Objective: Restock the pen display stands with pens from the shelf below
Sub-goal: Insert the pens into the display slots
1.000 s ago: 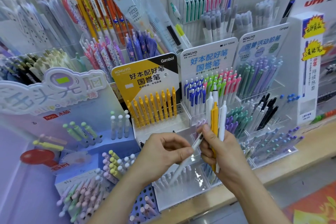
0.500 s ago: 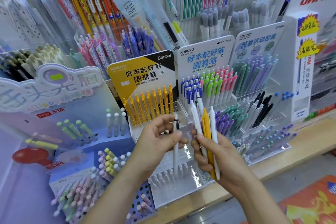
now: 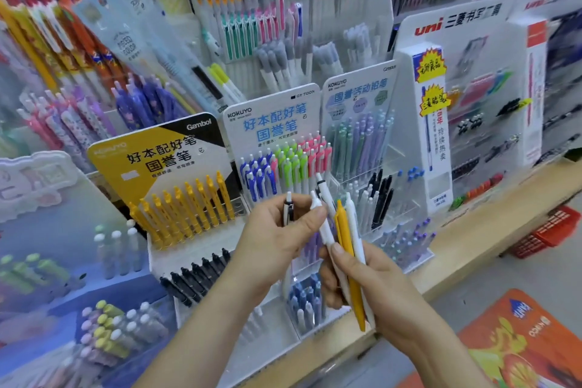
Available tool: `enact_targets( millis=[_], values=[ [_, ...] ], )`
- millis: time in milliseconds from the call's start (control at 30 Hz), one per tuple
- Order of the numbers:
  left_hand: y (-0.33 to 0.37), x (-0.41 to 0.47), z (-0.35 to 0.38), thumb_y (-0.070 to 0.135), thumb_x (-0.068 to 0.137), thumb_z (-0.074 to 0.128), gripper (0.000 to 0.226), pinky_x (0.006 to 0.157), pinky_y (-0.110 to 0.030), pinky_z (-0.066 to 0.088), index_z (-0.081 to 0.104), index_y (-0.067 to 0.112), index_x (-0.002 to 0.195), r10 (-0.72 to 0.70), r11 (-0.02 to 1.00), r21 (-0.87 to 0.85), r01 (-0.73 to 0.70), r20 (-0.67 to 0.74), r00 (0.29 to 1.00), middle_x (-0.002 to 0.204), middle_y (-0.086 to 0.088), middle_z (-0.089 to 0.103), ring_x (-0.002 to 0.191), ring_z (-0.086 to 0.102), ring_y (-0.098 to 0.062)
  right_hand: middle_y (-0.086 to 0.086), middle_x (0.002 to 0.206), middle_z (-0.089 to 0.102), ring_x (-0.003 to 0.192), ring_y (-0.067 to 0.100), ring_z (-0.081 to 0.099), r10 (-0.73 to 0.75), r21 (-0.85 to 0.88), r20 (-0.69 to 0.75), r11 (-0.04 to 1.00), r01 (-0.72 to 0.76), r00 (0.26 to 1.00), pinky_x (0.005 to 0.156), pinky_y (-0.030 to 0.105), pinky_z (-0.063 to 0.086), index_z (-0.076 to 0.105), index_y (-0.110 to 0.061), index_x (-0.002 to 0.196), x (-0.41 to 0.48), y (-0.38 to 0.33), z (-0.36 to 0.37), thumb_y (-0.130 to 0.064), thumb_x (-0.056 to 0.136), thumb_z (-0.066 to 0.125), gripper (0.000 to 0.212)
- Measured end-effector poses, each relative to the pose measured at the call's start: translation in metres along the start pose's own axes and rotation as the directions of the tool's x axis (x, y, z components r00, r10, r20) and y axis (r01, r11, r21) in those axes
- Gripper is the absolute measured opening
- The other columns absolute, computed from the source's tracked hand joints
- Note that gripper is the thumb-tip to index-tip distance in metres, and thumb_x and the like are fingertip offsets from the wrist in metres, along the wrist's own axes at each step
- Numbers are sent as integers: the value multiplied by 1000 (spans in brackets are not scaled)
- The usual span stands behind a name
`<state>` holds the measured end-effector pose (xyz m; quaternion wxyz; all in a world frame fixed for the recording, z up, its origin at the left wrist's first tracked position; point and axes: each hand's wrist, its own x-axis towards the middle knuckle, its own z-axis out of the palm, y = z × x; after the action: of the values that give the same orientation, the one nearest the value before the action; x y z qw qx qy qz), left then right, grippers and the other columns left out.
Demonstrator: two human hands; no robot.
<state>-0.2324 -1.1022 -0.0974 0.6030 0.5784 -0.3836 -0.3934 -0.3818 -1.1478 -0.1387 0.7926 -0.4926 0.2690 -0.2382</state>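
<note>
**Pens in hand, none slotted yet**

Far left, the yellow stand (image 3: 151,164) carried a row of yellow pens above a row of black ones. The left hand (image 3: 274,242) was raised in front of it. Its fingers curled round a white pen (image 3: 288,209) with a black clip, held upright. Its fingertips also touched the top of a pen in the bundle (image 3: 324,228). The blue stand (image 3: 271,116) stood just behind both hands. The right hand (image 3: 381,290) gripped the bundle, several white pens and one yellow pen (image 3: 346,246), fanned out.

Risks, as judged:
- **Dropped pens:** both hands met at the bundle, so drawing one pen out could loosen the fan and spill others onto the ledge (image 3: 478,230) or the floor.
- **Wrong row:** the white barrels looked alike, so one could land in the wrong row.
</note>
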Motion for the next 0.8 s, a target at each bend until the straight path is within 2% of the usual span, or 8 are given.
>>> enact_targets(
  millis=[133, 267, 367, 433, 533, 633, 733, 800],
  values=[
    [1, 21, 50, 16, 77, 73, 15, 46, -10, 35, 58, 15, 77, 18, 1000, 22, -18, -25, 1000, 52, 16, 49, 44, 42, 0, 13, 74, 56, 58, 21, 55, -24, -39, -53, 999, 22, 998, 53, 30, 44, 59, 5, 100, -8, -25, -48, -38, 84, 63, 46],
    [3, 44, 123, 12, 80, 71, 14, 42, -12, 32, 58, 12, 76, 7, 1000, 17, -8, 60, 998, 50, 13, 49, 40, 40, -2, 7, 62, 43, 41, 12, 32, 9, -73, -48, 997, -13, 999, 41, 23, 25, 46, 7, 105, -19, -53, -116, -43, 84, 69, 59],
    [5, 70, 172, 24, 79, 75, 16, 41, -17, 27, 67, 17, 92, -36, 986, -157, 55, 120, 992, 64, 4, 52, 47, 33, -9, 5, 57, 33, 38, 9, 26, 107, 75, 84, 991, -114, 991, 37, 16, 23, 56, -1, 98, -31, -78, -178, -34, 81, 70, 40],
    [8, 89, 199, 22, 78, 67, 17, 41, -17, 26, 72, 18, 94, -56, 975, -199, 100, 214, 975, 76, -1, 63, 47, 32, -10, 5, 58, 31, 38, 7, 26, 135, 154, 223, 973, -172, 965, 36, 14, 26, 63, -8, 95, -40, -92, -218, -33, 78, 78, 33],
    [15, 108, 235, 20, 78, 66, 13, 43, -18, 27, 75, 17, 86, -53, 994, -66, 83, 375, 926, 83, -10, 70, 45, 31, -9, 2, 59, 36, 38, 4, 30, 142, 225, 414, 941, -252, 899, 37, 14, 32, 62, -9, 104, -50, -108, -270, -31, 91, 68, 26],
    [16, 126, 264, 17, 78, 67, 13, 45, -18, 29, 75, 9, 85, -57, 998, 27, 50, 419, 906, 71, -7, 67, 45, 34, -8, -1, 63, 43, 39, 4, 27, 69, 321, 515, 909, -267, 855, 40, 11, 35, 54, -9, 116, -52, -119, -303, -26, 102, 49, 23],
    [22, 143, 292, 8, 80, 72, 6, 46, -17, 34, 75, 10, 85, -61, 990, 143, 7, 379, 923, 81, -17, 72, 45, 40, -7, -2, 66, 44, 40, 5, 24, 1, 410, 558, 869, -277, 830, 39, 13, 28, 49, -8, 128, -48, -124, -330, -26, 104, 45, 30],
    [26, 157, 306, 1, 83, 69, 10, 47, -18, 35, 75, 10, 84, -21, 984, 178, -27, 262, 965, 78, -13, 73, 47, 41, -8, -1, 65, 39, 40, 4, 26, 0, 427, 531, 863, -268, 847, 39, 14, 25, 47, -10, 135, -43, -128, -349, -26, 102, 48, 36]
  ],
)
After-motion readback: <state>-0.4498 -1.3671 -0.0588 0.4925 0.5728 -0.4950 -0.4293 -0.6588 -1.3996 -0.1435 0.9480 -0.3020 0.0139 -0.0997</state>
